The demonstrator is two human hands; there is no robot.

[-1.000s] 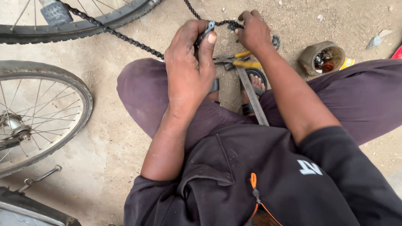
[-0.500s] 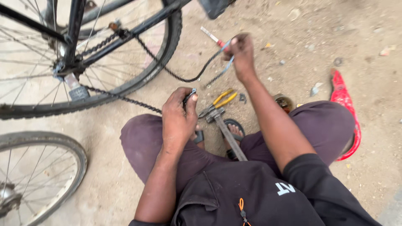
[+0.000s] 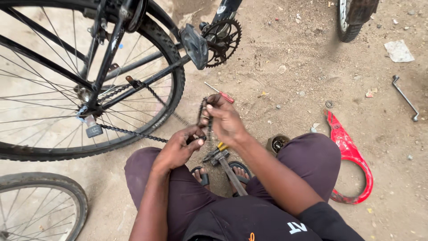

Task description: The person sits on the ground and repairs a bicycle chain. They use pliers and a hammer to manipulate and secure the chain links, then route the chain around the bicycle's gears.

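the left hand (image 3: 180, 147) and the right hand (image 3: 225, 118) are both closed on the bicycle chain (image 3: 206, 117), which hangs in a short loop between them, just above the person's knees; from the left hand it runs off toward the rear wheel (image 3: 89, 80). a red-handled screwdriver (image 3: 219, 93) lies on the dirt ground (image 3: 290, 53) just beyond the right hand, yellow-handled pliers (image 3: 218, 151) below it, and a red chain guard (image 3: 352, 156) lies beside the right knee
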